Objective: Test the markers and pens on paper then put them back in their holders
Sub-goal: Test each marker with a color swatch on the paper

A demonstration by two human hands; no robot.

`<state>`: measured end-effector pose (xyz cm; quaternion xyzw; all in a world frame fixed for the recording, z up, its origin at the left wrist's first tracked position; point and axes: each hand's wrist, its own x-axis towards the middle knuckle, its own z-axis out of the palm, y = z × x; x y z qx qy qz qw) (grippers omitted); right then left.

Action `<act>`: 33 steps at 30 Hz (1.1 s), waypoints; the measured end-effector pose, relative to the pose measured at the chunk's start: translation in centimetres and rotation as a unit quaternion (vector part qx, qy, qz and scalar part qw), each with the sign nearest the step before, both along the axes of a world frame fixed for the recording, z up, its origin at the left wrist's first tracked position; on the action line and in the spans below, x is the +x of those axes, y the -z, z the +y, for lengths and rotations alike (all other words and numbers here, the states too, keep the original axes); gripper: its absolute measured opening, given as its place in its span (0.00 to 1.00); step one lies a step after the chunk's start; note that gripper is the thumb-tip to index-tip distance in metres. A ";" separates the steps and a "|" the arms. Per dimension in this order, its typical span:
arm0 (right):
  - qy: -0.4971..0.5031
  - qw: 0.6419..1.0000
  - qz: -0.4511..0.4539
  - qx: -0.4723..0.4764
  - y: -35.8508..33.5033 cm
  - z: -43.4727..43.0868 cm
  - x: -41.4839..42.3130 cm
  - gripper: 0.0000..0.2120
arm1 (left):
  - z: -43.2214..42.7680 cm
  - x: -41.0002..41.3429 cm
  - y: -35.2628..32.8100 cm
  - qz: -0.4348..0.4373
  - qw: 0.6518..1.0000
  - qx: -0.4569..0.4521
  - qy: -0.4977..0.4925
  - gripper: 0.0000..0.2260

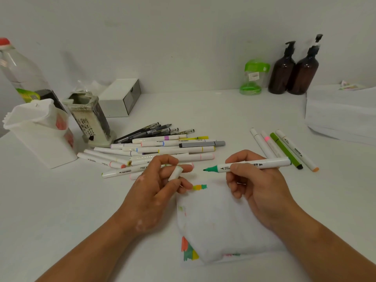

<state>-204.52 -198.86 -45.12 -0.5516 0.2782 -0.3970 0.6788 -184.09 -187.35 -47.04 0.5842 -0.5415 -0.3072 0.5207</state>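
The left hand [150,192] covers the near end of the marker pile [166,149] and the lower end of the white cap [176,173] it pinches, while the right hand [258,192] wraps the middle of the green-tipped marker [272,162], swallowing part of its printed word, and hides a stretch of the test paper [213,220]. Out left, the clear bottle [20,74] is sliced by the frame edge, and on the right the white paper stack [341,117] runs off the picture too. The sticker on the green jar [253,76] is too blurred to read.
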 end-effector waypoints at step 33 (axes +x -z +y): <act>-0.214 0.977 -0.015 -0.011 -1.2 -0.8 -1.8 0.28 | -0.1 0.2 -0.9 -0.105 0.994 -0.030 -0.028 0.08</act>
